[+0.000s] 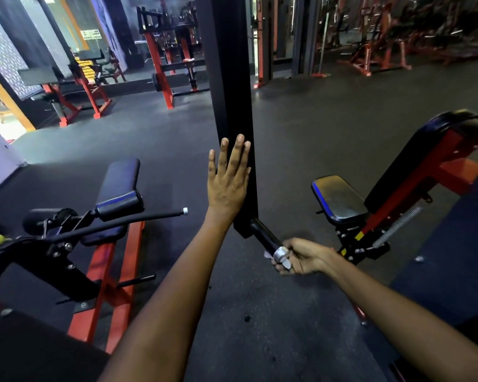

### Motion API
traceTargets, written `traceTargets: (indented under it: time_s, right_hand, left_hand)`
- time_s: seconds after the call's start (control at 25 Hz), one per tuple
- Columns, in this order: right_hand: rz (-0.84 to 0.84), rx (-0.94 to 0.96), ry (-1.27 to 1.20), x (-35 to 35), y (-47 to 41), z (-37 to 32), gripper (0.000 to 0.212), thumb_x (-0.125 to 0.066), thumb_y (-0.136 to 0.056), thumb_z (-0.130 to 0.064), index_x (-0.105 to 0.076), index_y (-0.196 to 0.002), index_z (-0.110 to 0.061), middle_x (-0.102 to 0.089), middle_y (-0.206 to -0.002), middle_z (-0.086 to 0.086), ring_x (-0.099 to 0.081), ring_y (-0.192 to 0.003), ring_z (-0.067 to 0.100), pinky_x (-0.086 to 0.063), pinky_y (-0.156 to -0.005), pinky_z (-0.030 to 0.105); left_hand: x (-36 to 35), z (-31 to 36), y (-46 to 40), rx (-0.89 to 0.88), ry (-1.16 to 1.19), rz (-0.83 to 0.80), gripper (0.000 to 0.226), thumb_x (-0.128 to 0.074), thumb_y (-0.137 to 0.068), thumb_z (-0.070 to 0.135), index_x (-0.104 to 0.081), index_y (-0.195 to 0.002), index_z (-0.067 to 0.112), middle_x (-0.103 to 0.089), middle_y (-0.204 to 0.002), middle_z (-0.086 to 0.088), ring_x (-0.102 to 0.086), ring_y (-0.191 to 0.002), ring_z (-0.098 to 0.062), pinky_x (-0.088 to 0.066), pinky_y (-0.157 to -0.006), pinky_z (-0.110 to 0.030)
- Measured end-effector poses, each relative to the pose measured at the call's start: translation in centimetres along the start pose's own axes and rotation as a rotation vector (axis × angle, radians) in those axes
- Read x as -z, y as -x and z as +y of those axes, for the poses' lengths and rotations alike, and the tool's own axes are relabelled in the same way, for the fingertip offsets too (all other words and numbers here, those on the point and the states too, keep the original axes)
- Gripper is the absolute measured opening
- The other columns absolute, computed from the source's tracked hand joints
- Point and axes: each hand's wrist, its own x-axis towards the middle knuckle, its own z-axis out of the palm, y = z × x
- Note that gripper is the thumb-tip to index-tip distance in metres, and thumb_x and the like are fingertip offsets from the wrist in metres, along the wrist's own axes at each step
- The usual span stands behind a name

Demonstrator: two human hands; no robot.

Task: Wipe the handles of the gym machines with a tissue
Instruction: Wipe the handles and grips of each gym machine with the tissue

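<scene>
A black machine arm point(233, 92) hangs down the middle of the view. My left hand point(228, 177) lies flat against its lower part, fingers straight and pointing up. From the arm's lower end a short black handle point(264, 235) with a silver end cap point(281, 253) sticks out toward me. My right hand point(305, 257) grips that capped end, with a white tissue point(286, 264) pinched between the fingers and the handle. Only small bits of the tissue show.
A red-framed seat with black pads point(340, 199) stands close on the right. At the left, a padded machine point(119, 188) has a long thin black bar point(138, 220) pointing toward the middle. Dark rubber floor point(301, 128) stretches ahead to more red machines point(166, 64) at the back.
</scene>
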Motion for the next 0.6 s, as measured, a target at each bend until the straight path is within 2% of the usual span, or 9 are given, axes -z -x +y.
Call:
traceTargets:
  time_s: [0.12, 0.2, 0.28, 0.36, 0.44, 0.52, 0.6]
  right_hand:
    - [0.095, 0.008, -0.098, -1.3, -1.5, -2.6, 0.04, -0.022, -0.091, -0.007, -0.058, -0.083, 0.01, -0.064, -0.072, 0.022, -0.061, -0.06, 0.03, -0.053, -0.058, 0.035]
    - [0.245, 0.194, 0.135, -3.6, -2.5, -3.9, 0.035, -0.031, -0.094, -0.007, -0.058, -0.078, 0.009, -0.064, -0.076, 0.028, -0.061, -0.063, 0.03, -0.052, -0.066, 0.042]
    - [0.44, 0.511, 0.533, -3.6, -2.2, -2.0, 0.028, -0.041, -0.095, -0.009, -0.064, -0.09, 0.005, -0.067, -0.088, 0.026, -0.063, -0.074, 0.024, -0.048, -0.067, 0.035]
    - [0.462, 0.805, 0.809, -1.8, 0.0, 1.5, 0.027, -0.048, -0.094, -0.005, -0.066, -0.113, -0.006, -0.069, -0.105, 0.012, -0.064, -0.094, 0.016, -0.047, -0.081, 0.027]
    - [0.454, 1.013, 1.03, 0.0, 1.6, 4.5, 0.037, -0.052, -0.088, 0.006, -0.063, -0.121, -0.008, -0.062, -0.122, 0.001, -0.056, -0.114, 0.005, -0.039, -0.098, 0.013]
    - [0.379, 1.039, 1.107, 0.1, 1.5, 3.4, 0.037, -0.053, -0.087, 0.004, -0.063, -0.12, -0.008, -0.058, -0.125, -0.003, -0.049, -0.118, 0.003, -0.033, -0.101, 0.01]
    - [0.32, 0.854, 1.016, -2.0, 0.8, 1.1, 0.02, -0.052, -0.091, -0.009, -0.067, -0.104, -0.014, -0.064, -0.111, -0.002, -0.058, -0.105, 0.013, -0.046, -0.087, 0.022]
  left_hand:
    - [0.1, 0.1, -0.2, 0.006, -0.008, -0.017, 0.074, -0.037, -0.099, 0.025, 0.013, -0.153, 0.021, 0.025, -0.159, 0.007, 0.019, -0.147, -0.018, 0.003, -0.119, -0.042]
    - [0.1, 0.2, 0.2, -0.002, -0.005, -0.032, 0.073, -0.036, -0.1, 0.025, 0.013, -0.153, 0.021, 0.025, -0.159, 0.007, 0.02, -0.147, -0.018, 0.002, -0.119, -0.042]
    - [0.2, 0.1, 0.3, -0.009, -0.013, -0.036, 0.073, -0.036, -0.1, 0.025, 0.014, -0.153, 0.021, 0.025, -0.159, 0.006, 0.02, -0.147, -0.018, 0.002, -0.119, -0.042]
    - [0.3, -0.2, 0.4, -0.018, -0.015, -0.036, 0.073, -0.036, -0.099, 0.024, 0.012, -0.154, 0.02, 0.024, -0.159, 0.006, 0.019, -0.147, -0.018, 0.001, -0.119, -0.042]
    - [0.3, -0.5, 0.6, -0.028, -0.015, -0.033, 0.073, -0.037, -0.099, 0.024, 0.011, -0.154, 0.02, 0.022, -0.16, 0.007, 0.017, -0.148, -0.019, 0.002, -0.12, -0.041]
    - [0.4, -0.8, 0.6, -0.015, -0.015, -0.032, 0.073, -0.038, -0.099, 0.023, 0.01, -0.154, 0.02, 0.022, -0.16, 0.006, 0.017, -0.148, -0.019, 0.002, -0.12, -0.041]
    - [0.9, -0.9, 0.8, 0.002, -0.041, -0.055, 0.073, -0.037, -0.099, 0.023, 0.01, -0.154, 0.02, 0.022, -0.16, 0.006, 0.017, -0.148, -0.019, 0.002, -0.12, -0.041]
